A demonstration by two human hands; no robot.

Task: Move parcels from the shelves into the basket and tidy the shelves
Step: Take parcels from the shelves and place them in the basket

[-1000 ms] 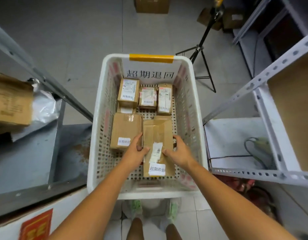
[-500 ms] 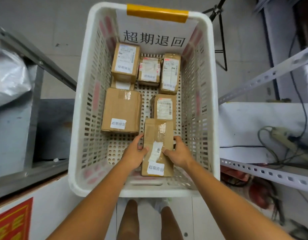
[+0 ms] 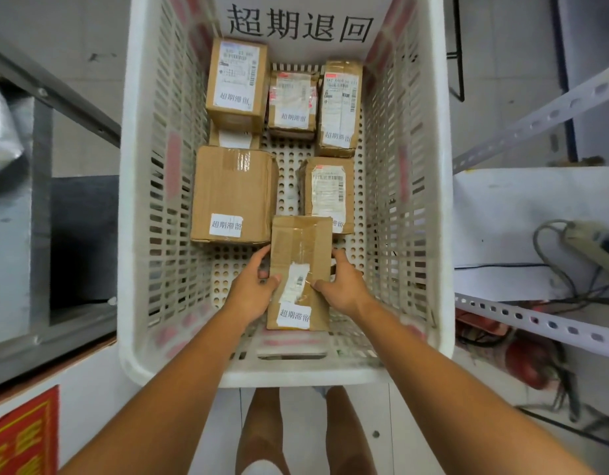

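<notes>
Both hands in the white basket (image 3: 138, 234): left hand (image 3: 251, 291) and right hand (image 3: 344, 286) grip a narrow taped parcel (image 3: 301, 255) by its long sides, fingers curled around the edges. Parcel is near the basket's front wall, five more parcels behind it.

Back of the basket (image 3: 135, 234) is walled off by a row of three parcels (image 3: 291, 101), and the big box (image 3: 233, 193) hogs the left-middle. That leaves bare floor in the near-left corner, a narrow strip between that box and the labelled parcel (image 3: 327, 193), plus a thin gap along the right wall. The long parcel (image 3: 301, 248) gripped by the left hand (image 3: 251, 289) and right hand (image 3: 344, 286) plugs the near middle, and slotted shelf rails (image 3: 536, 121) crowd both sides outside the basket.
</notes>
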